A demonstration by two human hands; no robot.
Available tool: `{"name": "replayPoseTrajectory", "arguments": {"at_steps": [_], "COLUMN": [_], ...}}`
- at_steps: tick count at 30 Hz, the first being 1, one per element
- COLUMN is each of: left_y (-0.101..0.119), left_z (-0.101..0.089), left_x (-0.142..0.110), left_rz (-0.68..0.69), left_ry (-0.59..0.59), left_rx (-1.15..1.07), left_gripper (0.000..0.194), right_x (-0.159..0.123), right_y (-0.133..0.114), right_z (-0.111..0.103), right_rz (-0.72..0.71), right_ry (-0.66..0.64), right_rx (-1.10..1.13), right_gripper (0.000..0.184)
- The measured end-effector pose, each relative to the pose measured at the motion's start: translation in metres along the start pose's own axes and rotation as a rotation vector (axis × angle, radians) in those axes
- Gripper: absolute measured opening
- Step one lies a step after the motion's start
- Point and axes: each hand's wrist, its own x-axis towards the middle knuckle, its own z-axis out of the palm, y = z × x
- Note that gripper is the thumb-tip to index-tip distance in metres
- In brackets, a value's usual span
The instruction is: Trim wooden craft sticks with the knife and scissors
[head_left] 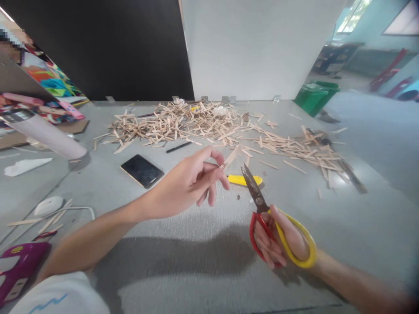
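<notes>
Between the thumb and fingers of my left hand is a thin wooden stick, pinched near its lower end and tilted up to the right. My right hand grips a pair of scissors with one red and one yellow handle. Their dark blades point up and left, nearly together, a little apart from the stick. Beyond the blades lies a yellow utility knife on the grey table, partly hidden by my left fingers.
A heap of wooden sticks spreads along the back, below a black and white panel. A phone and black pen lie left of centre. Further left are a bottle and a purple object. A green bin stands behind, right.
</notes>
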Motion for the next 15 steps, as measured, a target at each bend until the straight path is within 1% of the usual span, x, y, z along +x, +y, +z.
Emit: {"name": "replayPoseTrajectory", "arguments": {"at_steps": [5, 10, 15], "left_y": [-0.0026, -0.0022, 0.0015], "left_z": [0.0014, 0.0030, 0.0018], "left_x": [0.0003, 0.0015, 0.0011], "left_rz": [-0.010, -0.065, -0.078], "left_ry": [0.006, 0.012, 0.040], "left_rx": [0.013, 0.043, 0.098], "left_gripper": [0.009, 0.008, 0.009], "right_x": [-0.0001, -0.0008, -0.0044], "right_y": [-0.0038, -0.0010, 0.0003], "right_z": [0.0047, 0.0054, 0.0023], "right_rz": [-0.004, 0.009, 0.009], "right_ry": [-0.028, -0.061, -0.030], "right_rx": [0.029, -0.004, -0.082], "right_gripper": [0.080, 0.080, 0.081]}}
